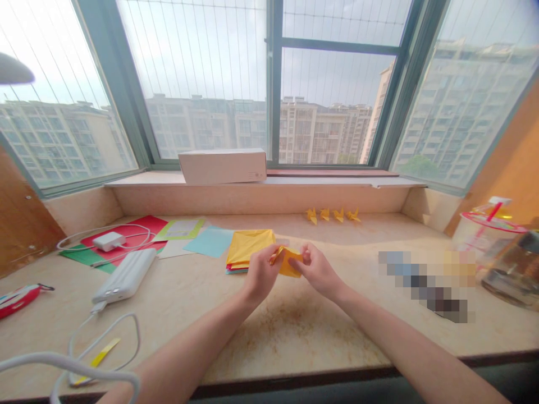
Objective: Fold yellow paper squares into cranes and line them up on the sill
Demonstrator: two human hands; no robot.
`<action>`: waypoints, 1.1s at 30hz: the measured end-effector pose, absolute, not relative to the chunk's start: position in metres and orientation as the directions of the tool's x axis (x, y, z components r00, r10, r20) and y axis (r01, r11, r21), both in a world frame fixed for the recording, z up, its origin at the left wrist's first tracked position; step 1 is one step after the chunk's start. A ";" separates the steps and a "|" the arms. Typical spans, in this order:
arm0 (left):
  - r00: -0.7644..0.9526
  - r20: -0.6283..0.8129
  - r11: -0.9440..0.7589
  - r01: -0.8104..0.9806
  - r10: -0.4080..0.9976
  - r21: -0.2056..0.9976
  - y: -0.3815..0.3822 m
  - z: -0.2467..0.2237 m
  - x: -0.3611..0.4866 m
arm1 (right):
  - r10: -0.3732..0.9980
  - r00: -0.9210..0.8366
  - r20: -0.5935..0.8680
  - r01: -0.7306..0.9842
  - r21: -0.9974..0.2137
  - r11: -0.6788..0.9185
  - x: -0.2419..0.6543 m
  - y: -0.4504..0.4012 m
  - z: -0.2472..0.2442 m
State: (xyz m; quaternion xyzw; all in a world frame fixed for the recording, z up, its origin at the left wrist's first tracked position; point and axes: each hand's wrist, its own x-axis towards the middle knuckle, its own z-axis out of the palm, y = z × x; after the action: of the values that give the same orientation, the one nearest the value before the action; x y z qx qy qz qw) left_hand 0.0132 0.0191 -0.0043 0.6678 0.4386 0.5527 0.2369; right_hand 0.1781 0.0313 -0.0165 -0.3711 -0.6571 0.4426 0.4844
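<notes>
A small folded piece of yellow paper [290, 266] is held between my two hands, just above the counter. My left hand [263, 270] pinches its left edge, while my right hand [318, 270] grips the right side with thumb and fingers. Directly behind and left of my left hand lies a stack of folded sheets [250, 247], yellow on top with red and blue edges below. Several small yellow folded paper figures [338, 215] stand in a row near the back of the counter.
On the left are coloured sheets [213, 241], a white charger [109, 241], a white power bank [125, 279] with cables and a red item [19, 300]. A white box [223, 167] sits on the sill. Rightward stand a lidded cup [484, 238] and a glass container [514, 275], near a pixelated patch.
</notes>
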 end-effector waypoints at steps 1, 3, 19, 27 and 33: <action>-0.001 0.523 -0.498 0.304 0.852 0.812 0.019 -0.005 0.014 | 0.922 -0.253 0.292 0.022 -0.951 0.307 0.177 0.032 -0.018; -0.011 0.504 -0.486 0.245 0.864 0.839 0.020 -0.006 0.016 | 0.931 -0.244 0.272 -0.009 -0.960 0.279 0.176 0.033 -0.019; -0.084 0.417 -0.423 -0.061 0.905 0.904 0.019 -0.002 0.023 | 0.941 -0.240 0.240 0.026 -0.967 0.253 0.176 0.034 -0.020; -0.041 0.264 -0.261 -0.348 0.964 0.900 0.017 0.002 0.022 | 0.894 -0.127 0.430 -0.011 -0.902 0.433 0.178 0.035 -0.020; 0.102 0.228 -0.142 -0.527 0.968 0.838 0.016 0.004 0.019 | 0.816 -0.107 0.569 0.026 -0.819 0.574 0.184 0.032 -0.015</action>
State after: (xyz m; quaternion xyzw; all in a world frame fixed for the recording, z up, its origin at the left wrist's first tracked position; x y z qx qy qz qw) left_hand 0.0194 0.0162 0.0035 0.4324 0.2550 0.6196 0.6034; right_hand 0.1841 0.0320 -0.0145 -0.3168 -0.6638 0.3357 0.5885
